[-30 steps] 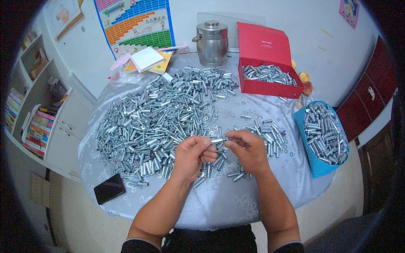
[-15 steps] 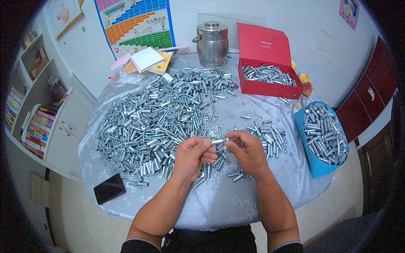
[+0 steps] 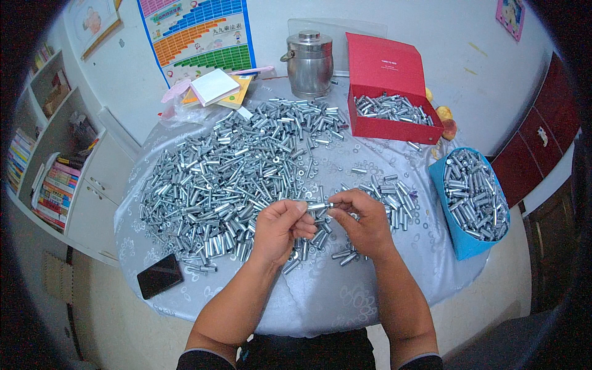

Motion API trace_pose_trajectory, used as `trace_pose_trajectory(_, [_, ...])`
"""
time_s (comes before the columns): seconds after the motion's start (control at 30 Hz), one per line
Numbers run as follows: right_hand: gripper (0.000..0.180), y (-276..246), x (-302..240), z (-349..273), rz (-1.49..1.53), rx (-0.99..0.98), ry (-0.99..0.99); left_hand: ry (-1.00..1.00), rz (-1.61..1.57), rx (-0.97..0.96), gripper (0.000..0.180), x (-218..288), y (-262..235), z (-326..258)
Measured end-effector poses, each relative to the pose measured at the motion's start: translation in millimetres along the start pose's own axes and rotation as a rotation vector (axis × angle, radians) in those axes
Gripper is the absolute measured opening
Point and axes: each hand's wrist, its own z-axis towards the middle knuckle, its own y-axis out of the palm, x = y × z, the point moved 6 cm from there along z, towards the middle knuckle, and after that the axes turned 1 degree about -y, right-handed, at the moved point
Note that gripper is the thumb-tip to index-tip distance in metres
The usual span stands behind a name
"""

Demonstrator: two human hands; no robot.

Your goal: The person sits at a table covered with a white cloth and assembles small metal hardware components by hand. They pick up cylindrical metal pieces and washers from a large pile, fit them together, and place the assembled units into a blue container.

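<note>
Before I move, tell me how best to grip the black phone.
Probably pinch its two long edges, coming from the near left: the phone is thin and lies flat, and the pile of metal parts comes close to its far right corner.

Home room — bookcase (image 3: 94,213), wall chart (image 3: 198,37), cloth-covered table (image 3: 327,293).

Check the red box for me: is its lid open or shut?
Open: the lid of the red box stands raised at the back, showing metal cylinders inside.
</note>
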Motion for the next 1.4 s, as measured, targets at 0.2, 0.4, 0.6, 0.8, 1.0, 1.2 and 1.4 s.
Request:
trace_pose_trajectory(0.2, [0.022, -8, 0, 1, -0.051, 0.081, -0.053, -0.018, -0.054, -0.012, 0.017, -1, -2, 1])
trace_pose_trajectory(0.4, [0.022, -2, -3, 1, -0.02, 0.025, -0.025, -0.033, -0.048, -0.011, 0.016, -2, -2, 1])
trace_pose_trajectory(0.6, [0.022, -2, -2, 1, -0.052, 0.004, -0.029, -0.006, -0.018, -0.007, 0.014, 0, 0, 0])
trace_pose_trajectory(0.8, [0.02, -2, -2, 1, -0.072, -0.021, 0.003, 0.048, 0.034, -0.022, 0.011, 3, 0, 1])
trace_pose_trajectory(1.0, [0.017, -3, -5, 1, 0.016, 0.035, -0.056, 0.051, 0.022, -0.039, 0.013, 5, 2, 0])
trace_pose_trajectory(1.2, [0.015, -1, 10, -1, 0.043, 0.008, 0.076, 0.098, 0.063, -0.081, 0.014, 7, 7, -3])
trace_pose_trajectory(1.4, [0.034, 4, 24, -5, 0.028, -0.043, 0.204, 0.207, 0.187, -0.106, 0.015, 7, 14, -6])
